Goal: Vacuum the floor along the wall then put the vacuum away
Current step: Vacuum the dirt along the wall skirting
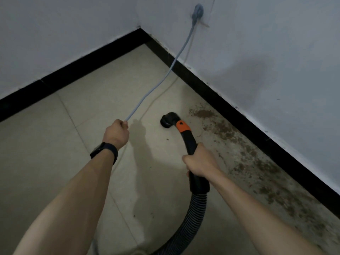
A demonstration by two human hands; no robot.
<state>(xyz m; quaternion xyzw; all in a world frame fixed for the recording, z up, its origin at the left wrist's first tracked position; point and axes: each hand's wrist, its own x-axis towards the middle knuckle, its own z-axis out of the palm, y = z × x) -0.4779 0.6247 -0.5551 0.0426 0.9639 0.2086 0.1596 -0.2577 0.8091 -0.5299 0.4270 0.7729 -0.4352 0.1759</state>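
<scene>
Head view: floor (88,129) along the wall (276,61) carries a dirt band (257,162), so I judge vacuuming barely begun. My right hand (200,161) has its fingers clamped round the vacuum wand (190,142), nozzle (168,121) low beside the dirt; my left hand (116,132) grips the cord (156,83). Next: sweep the nozzle into that dirt

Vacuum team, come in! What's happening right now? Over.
Left hand grips the grey cord. Right hand grips the vacuum handle, nozzle low beside the dirt. Dirt strip runs along the wall.
</scene>
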